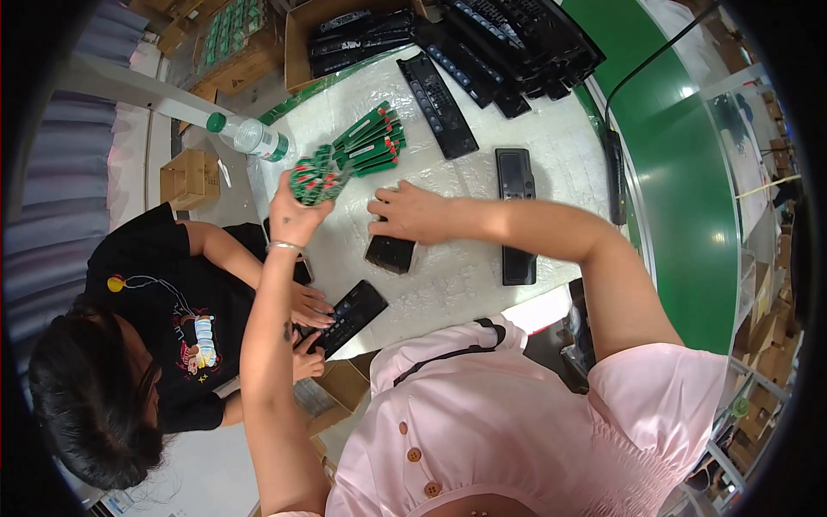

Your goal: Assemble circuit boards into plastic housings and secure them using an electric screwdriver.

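My left hand [297,214] is closed round a blurred bundle of small green circuit boards [315,177] with red bits on them. Just beyond it, more green boards [372,142] lie fanned out on the white-covered table. My right hand [412,214] bends its fingers over the far end of a short black block-shaped part [392,253]; the palm hides some of the grip. To the right lies a long black panel [517,215], partly under my right forearm. Another long black panel with round buttons [438,105] rests farther back.
A co-worker at left has both hands [312,320] on a black panel [351,317] at the table's near edge. A clear bottle [260,140] lies at the left edge. Black panels [525,43] are piled at the back, beside a filled cardboard box [297,52]. A cable [613,172] hangs at right.
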Tool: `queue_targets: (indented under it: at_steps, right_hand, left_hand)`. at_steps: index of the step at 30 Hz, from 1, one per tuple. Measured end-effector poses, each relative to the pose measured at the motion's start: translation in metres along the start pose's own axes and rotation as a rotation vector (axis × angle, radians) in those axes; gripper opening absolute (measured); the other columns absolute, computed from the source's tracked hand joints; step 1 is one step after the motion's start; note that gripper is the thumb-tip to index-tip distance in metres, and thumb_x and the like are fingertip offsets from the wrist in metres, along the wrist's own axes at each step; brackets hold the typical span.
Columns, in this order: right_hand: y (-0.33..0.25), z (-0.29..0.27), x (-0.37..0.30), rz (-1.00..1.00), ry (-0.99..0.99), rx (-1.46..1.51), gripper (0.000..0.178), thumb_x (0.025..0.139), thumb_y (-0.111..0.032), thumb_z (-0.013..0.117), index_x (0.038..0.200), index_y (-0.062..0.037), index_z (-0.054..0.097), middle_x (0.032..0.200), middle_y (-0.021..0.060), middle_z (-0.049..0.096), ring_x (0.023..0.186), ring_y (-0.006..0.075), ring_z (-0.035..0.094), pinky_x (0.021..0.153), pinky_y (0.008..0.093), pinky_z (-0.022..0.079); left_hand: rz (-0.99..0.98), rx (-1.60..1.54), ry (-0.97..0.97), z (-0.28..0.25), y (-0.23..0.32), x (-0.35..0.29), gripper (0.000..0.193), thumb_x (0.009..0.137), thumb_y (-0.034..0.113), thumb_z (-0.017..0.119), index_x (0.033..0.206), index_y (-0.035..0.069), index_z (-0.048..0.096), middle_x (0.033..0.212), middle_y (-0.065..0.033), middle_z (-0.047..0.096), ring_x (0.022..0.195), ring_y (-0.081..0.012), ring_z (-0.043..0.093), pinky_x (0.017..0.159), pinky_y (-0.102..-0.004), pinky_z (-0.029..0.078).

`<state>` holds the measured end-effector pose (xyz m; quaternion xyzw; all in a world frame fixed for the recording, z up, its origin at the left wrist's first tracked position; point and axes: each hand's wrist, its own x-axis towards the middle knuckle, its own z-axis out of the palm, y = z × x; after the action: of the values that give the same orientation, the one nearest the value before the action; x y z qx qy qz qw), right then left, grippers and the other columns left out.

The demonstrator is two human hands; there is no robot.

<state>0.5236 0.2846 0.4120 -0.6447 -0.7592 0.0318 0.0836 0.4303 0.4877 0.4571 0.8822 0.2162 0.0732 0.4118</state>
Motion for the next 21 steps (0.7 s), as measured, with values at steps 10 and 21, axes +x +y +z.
queue_targets:
  at_steps: [10,21]
  right_hand:
    - [-0.073,0.007,-0.032,0.323,0.019,0.206,0.042,0.061,-0.009,0.066,0.1,-0.0105,0.05,0.101,0.0066,0.047,0.101,0.0237,0.043,0.074,0.0374,0.037]
    - [-0.055,0.004,-0.037,0.315,0.048,0.336,0.053,0.051,-0.006,0.07,0.1,-0.0077,0.05,0.097,0.0046,0.047,0.096,0.0234,0.044,0.073,0.037,0.036]
  left_hand:
    - [0.458,0.753,0.051,0.094,-0.009,0.017,0.071,0.055,0.024,0.078,0.116,0.009,0.046,0.112,-0.0097,0.047,0.099,-0.0272,0.046,0.08,-0.0368,0.039]
    - [0.175,-0.147,0.14,0.008,0.059,-0.047,0.035,0.067,0.006,0.073,0.097,0.002,0.056,0.093,-0.01,0.057,0.083,-0.0191,0.057,0.076,-0.0278,0.047]
